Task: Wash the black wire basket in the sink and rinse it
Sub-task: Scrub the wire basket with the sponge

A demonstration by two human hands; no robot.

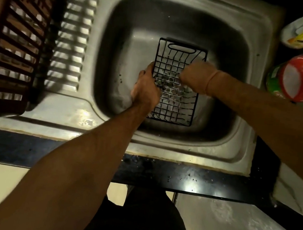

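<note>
Left hand (146, 88) grips black wire basket's (176, 83) left rim in sink (116, 55); right hand (195, 76) fisted inside it, grip contents unclear

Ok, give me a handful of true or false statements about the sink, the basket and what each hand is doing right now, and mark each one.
1. The black wire basket sits inside the stainless steel sink basin. True.
2. The left hand grips the basket's left edge. True.
3. The right hand rests on the counter beside the sink. False: it is over the basket, fingers curled; whether it holds a scrubber is hidden.
4. The brown slatted dish rack stands on the right of the sink. False: it stands on the left, by the drainboard.
5. A red-rimmed round container sits to the right of the sink. True.
</note>
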